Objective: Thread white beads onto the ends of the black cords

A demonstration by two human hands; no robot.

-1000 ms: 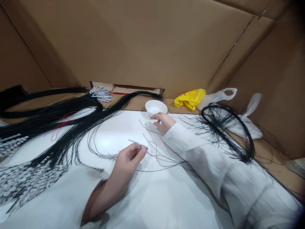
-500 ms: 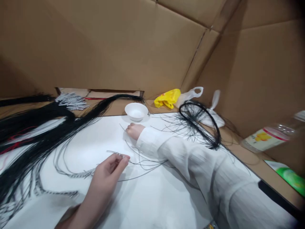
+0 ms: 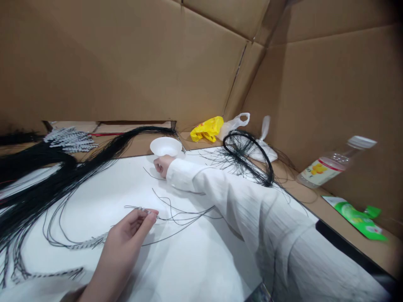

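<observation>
My left hand (image 3: 129, 233) rests on the white sheet (image 3: 195, 260) and pinches the end of a thin black cord (image 3: 143, 209) strung with small silvery beads. That beaded cord (image 3: 90, 242) trails away to the left. My right hand (image 3: 163, 165), in a long white sleeve, lies curled on the sheet just in front of a small white bowl (image 3: 166, 146). Its fingers are closed; what they hold is too small to see. Loose black cords (image 3: 182, 212) curl between the two hands.
A thick bundle of black cords (image 3: 47, 184) sweeps across the left. Finished beaded strands (image 3: 67, 140) lie at the back left. A coil of black cords (image 3: 248, 157), yellow bag (image 3: 207, 128), white bags (image 3: 234, 122), plastic bottle (image 3: 330, 165) and green packet (image 3: 357, 218) sit right. Cardboard walls (image 3: 126, 63) enclose everything.
The view has swung right, bringing the bottle and green packet into sight. My right hand has drawn back from the bowl's rim and closed on the sheet. My left hand keeps its pinch.
</observation>
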